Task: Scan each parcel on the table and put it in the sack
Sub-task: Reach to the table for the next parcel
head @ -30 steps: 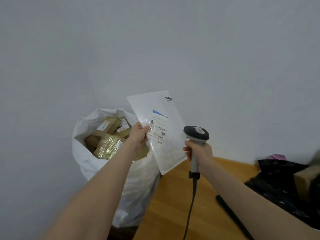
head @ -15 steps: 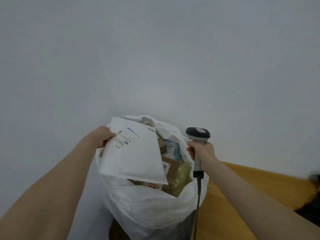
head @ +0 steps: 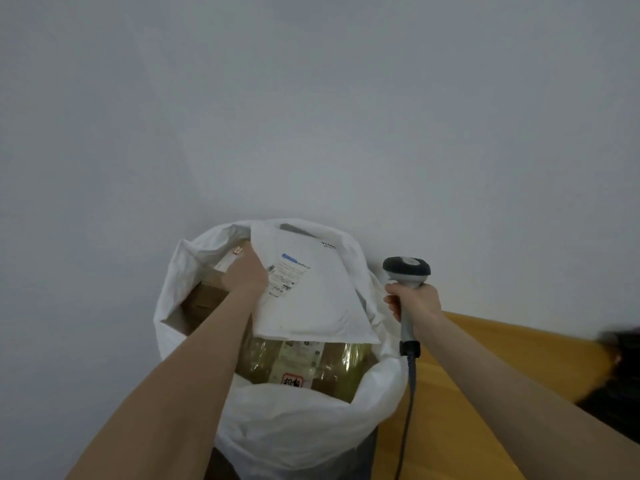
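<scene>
Mailer [head: 311, 299] now in sack [head: 294, 427] off desk's [head: 467, 393] left edge.
Our L hand [head: 247, 271] holds it, R hand [head: 415, 303] the scanner [head: 407, 268]; drop next.

On the white mailer [head: 322, 299] atop the sack [head: 304, 427], small dark print at its far corner reads roughly "LOGO". Its shipping label [head: 285, 277] shows a barcode and lines too small to read. Toward the sack's near rim, a tape-wrapped box [head: 332, 368] bears a red-framed sticker [head: 292, 380] with two blurred Chinese characters

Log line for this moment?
left hand: holds white mailer over parcels in sack | right hand: grips scanner beside sack | step: placing, not yet released
</scene>
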